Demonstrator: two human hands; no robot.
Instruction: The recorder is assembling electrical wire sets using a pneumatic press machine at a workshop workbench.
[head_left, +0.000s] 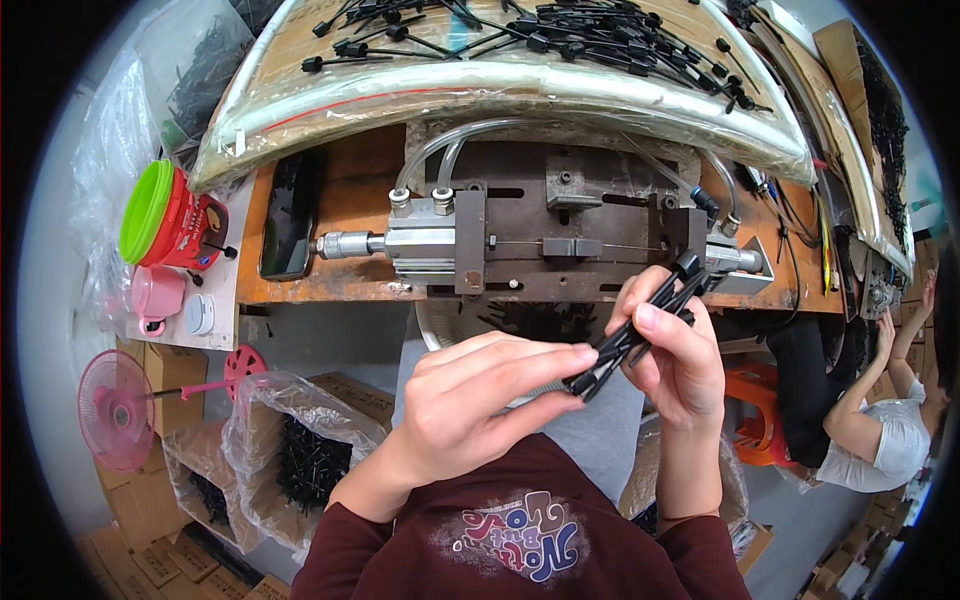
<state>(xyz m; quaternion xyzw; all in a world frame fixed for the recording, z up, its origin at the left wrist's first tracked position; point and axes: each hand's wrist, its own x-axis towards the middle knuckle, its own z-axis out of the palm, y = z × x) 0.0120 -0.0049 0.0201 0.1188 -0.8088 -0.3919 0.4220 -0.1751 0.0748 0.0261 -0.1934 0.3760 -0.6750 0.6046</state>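
A small bunch of black plastic sticks with thicker knobbed ends (617, 352) is held in front of my chest, slanting up to the right. My right hand (680, 355) is closed round its upper part, thumb across the sticks. The fingertips and thumb of my left hand (480, 395) pinch the lower end. Just beyond my hands lies a dark metal fixture (520, 270) with a thin rod across it and a small block (571, 248) in the middle. Air cylinders (420, 240) with clear hoses face in from its two sides.
Many similar black sticks (580, 40) lie on a plastic-wrapped cardboard board above the bench. At left are a phone (290, 225), a red-and-green tub (175, 220), a pink cup (158, 295) and a pink fan (117, 410). Lined bags (300, 460) hold black parts below. Another person (875, 440) works at right.
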